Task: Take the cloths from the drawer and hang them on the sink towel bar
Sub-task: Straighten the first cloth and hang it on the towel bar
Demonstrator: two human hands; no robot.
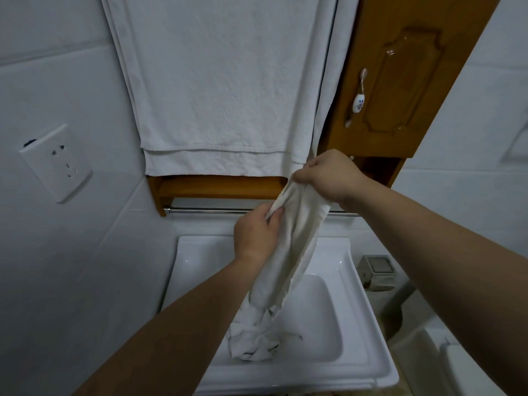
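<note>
A long white cloth [285, 261] hangs bunched between both hands, and its lower end trails into the sink [368, 332]. My right hand [328, 174] grips the cloth's top end, just above the chrome towel bar [211, 210]. My left hand [255, 234] pinches the cloth a little lower, in front of the bar. Part of the bar is hidden behind the cloth and my hands. A large white towel [220, 90] hangs folded on the wall above the bar.
A wooden cabinet door [405, 78] with a ceramic handle [358, 102] stands open at the upper right. A wooden shelf [217, 185] sits above the bar. A wall socket [57, 162] is at the left, and a grey box [378, 271] sits right of the sink.
</note>
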